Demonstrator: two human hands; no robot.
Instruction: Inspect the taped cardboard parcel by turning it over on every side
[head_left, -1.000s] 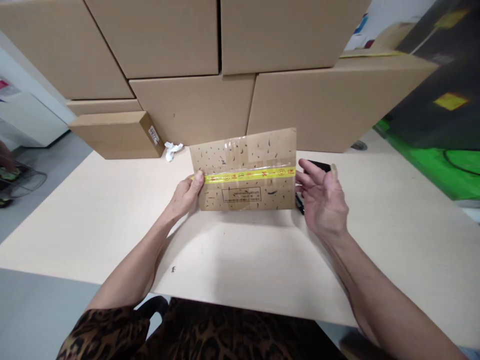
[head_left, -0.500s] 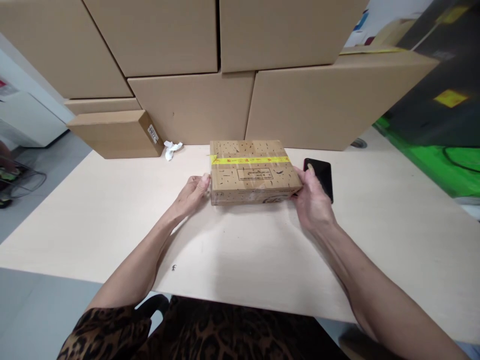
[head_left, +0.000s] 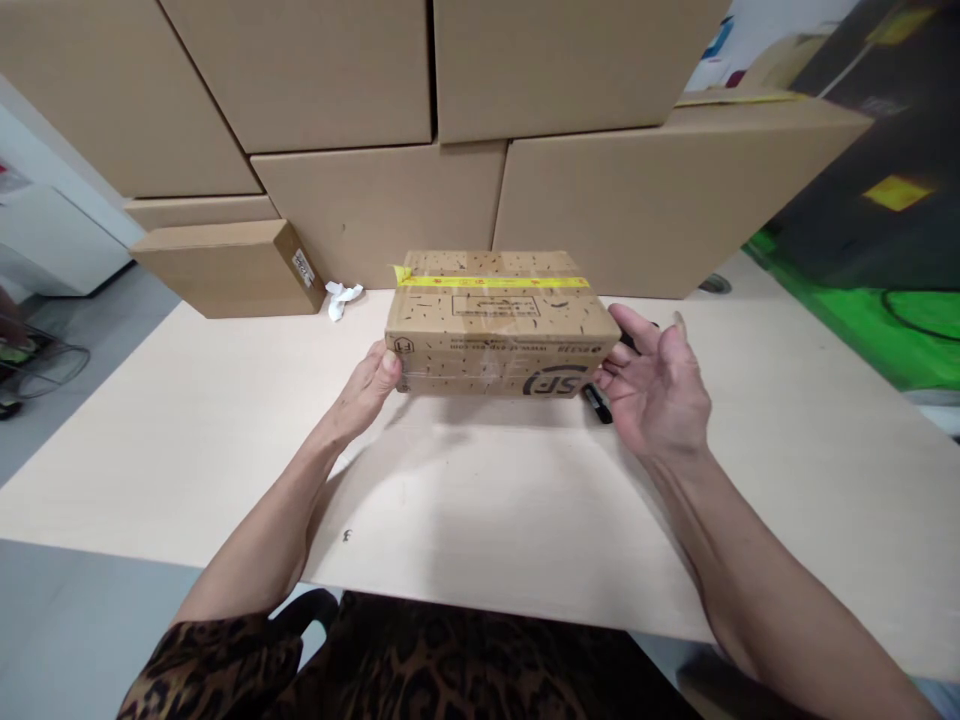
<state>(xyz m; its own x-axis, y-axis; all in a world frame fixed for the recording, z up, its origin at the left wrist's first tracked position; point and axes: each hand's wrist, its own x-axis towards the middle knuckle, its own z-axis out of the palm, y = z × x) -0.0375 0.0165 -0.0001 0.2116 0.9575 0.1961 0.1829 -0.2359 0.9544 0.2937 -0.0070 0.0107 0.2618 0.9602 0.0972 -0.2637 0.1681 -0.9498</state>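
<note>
You are holding the parcel (head_left: 502, 325) between your two hands, above the tabletop (head_left: 480, 530). Your left hand (head_left: 358, 397) is grasping its left end, the thumb pressing at the near corner. Your right hand (head_left: 661, 395) is touching the opposite end with its fingers; it is not clenching, its palm is showing and its thumb is standing clear of the cardboard.

The parcel is showing its top and near side. Yellow tape (head_left: 491, 282) is running across the top, a loose end sticking up toward your left hand. Dark printing is appearing upside down on the near side.

A small black object (head_left: 598, 404) is lying just beneath the fingers of your right hand, partly hidden. Beyond your left hand, a flat carton (head_left: 217, 272) is standing near crumpled white paper (head_left: 343, 299). Large cartons (head_left: 592, 205) are rising in a stack beyond both hands.
</note>
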